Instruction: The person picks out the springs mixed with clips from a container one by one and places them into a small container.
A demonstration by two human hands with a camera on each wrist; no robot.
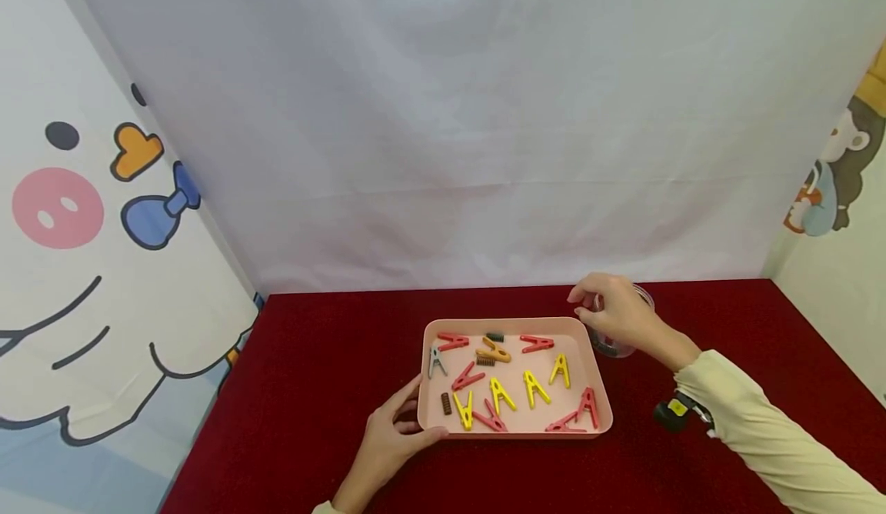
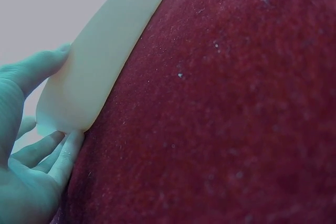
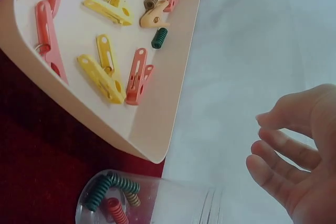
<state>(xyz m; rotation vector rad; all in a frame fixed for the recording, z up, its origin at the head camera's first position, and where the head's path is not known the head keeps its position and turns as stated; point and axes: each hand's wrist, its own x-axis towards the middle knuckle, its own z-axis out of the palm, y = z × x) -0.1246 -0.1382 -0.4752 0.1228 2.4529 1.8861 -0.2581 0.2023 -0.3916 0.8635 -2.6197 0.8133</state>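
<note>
My left hand (image 1: 391,433) grips the front left corner of a shallow pink tray (image 1: 515,435), thumb on the rim and fingers against the outer side. In the left wrist view, the fingertips (image 2: 73,137) sit low at the corner, right by the cloth. My right hand (image 1: 616,310) is raised over a clear plastic jar (image 1: 612,351) beside the tray, fingers loosely bent and nothing between them. Through the jar's wall in the right wrist view show green springs (image 3: 100,192), a red spring (image 3: 116,211) and a brown one (image 3: 132,199).
Inside the tray lie several red clothespins (image 1: 537,343), several yellow clothespins (image 1: 536,388), an orange clothespin (image 1: 494,351) and a grey one (image 1: 437,362). Among them are brown springs (image 1: 446,404) and a dark green spring (image 1: 494,337). Dark red cloth (image 1: 311,375) covers the table; a white curtain (image 1: 443,129) hangs behind.
</note>
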